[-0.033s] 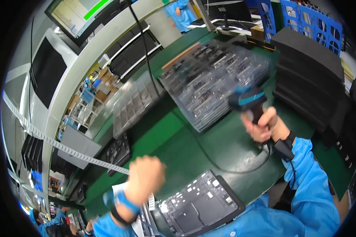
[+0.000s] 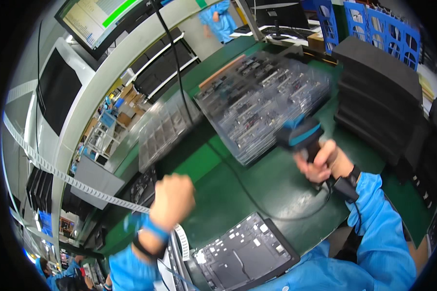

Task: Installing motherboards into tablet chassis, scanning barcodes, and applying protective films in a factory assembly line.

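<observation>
My right hand is wrapped round the handle of a black-and-blue handheld barcode scanner, held above the green bench. Its dark cable loops down onto the bench top. My left hand is closed on a long white strip of labels. From the upper left the strip runs to this hand, and its other end comes out below, near the wrist. Between my forearms, close to my body, lies a dark laptop casing panel with small white patches.
Stacked clear trays of small parts stand beyond the scanner, and an emptier-looking clear tray lies left of them. Black foam sheets are piled at right. A monitor hangs upper left. A black cable hangs down over the bench.
My left hand has shifted slightly left and up with the label strip. The scanner in my right hand has moved a little left and down.
</observation>
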Demonstrator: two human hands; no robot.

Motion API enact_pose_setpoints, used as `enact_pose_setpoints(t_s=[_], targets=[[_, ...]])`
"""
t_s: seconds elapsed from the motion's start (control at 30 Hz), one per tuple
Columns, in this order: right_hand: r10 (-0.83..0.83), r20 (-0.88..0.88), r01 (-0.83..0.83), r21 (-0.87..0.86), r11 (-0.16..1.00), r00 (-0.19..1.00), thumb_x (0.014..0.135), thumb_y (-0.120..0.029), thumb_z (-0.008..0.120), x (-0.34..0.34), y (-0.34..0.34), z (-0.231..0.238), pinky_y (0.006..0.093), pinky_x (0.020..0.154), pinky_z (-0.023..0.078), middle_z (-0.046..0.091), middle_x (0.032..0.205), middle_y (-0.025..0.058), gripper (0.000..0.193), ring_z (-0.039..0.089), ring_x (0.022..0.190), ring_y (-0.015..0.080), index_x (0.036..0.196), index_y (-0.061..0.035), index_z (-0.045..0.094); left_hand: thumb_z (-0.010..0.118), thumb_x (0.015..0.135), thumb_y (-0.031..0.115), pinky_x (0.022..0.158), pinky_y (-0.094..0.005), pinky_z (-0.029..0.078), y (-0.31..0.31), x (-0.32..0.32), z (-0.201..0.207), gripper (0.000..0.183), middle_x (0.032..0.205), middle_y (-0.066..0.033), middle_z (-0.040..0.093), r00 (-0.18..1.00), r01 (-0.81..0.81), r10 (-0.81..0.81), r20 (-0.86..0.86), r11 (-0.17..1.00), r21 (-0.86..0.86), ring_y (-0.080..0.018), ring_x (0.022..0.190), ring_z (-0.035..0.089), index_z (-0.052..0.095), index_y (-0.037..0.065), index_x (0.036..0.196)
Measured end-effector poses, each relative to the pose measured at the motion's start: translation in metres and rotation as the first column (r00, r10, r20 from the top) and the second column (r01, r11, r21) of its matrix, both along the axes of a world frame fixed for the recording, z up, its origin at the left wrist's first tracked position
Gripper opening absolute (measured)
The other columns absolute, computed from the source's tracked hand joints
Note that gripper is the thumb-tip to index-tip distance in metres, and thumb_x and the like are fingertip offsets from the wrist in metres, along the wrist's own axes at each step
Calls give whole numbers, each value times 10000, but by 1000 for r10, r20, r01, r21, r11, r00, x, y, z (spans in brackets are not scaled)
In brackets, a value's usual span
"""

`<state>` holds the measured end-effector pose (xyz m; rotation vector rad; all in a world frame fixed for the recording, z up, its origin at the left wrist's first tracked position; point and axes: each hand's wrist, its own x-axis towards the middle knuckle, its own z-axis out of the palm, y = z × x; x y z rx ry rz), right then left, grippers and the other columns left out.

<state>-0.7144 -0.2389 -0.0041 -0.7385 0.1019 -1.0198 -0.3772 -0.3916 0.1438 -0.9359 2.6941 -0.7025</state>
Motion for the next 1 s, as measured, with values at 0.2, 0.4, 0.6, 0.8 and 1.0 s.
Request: enact_pose_setpoints(t_s=[0.2,0.4,0.6,0.8,1.0], targets=[[149,-223,-120,137,983,963,839,-73,699,30,-1,5,256,363,328,429,531,29,275,428,387,112,1021,94,579,592,806,78,793,-535,544,-224,-137,-35,139,895,-253,685,900,81,-86,-428,996,-30,-472,895,663,680,24,899],[232,-197,-215,106,971,953,870,-42,675,32,-21,8,245,361,330,469,576,37,258,429,385,94,1054,95,556,692,821,127,809,-543,504,-318,-237,-65,215,920,-273,671,625,285,-181,-759,959,6,-451,921,645,645,-40,948],[141,-136,-123,132,984,981,859,-34,665,20,-12,20,236,385,340,480,614,29,272,428,396,91,1071,96,556,781,793,227,760,-488,533,-370,-246,-70,283,924,-220,694,746,268,-193,-638,963,22,-383,881,674,662,-24,847],[-426,-371,439,-55,897,825,848,-30,709,16,-3,34,250,483,386,568,663,0,263,495,480,77,1081,44,611,692,860,125,643,-419,548,-308,-259,-50,213,713,-168,651,795,313,-403,-454,913,-262,-326,656,664,638,-67,934],[-843,-522,555,-743,375,-129,766,-27,789,34,-7,16,292,804,524,748,1039,111,414,721,910,182,1160,3,665,599,972,140,596,-258,518,-143,-230,-20,217,709,-67,654,494,587,299,-817,579,566,-99,670,639,598,-74,1008]])
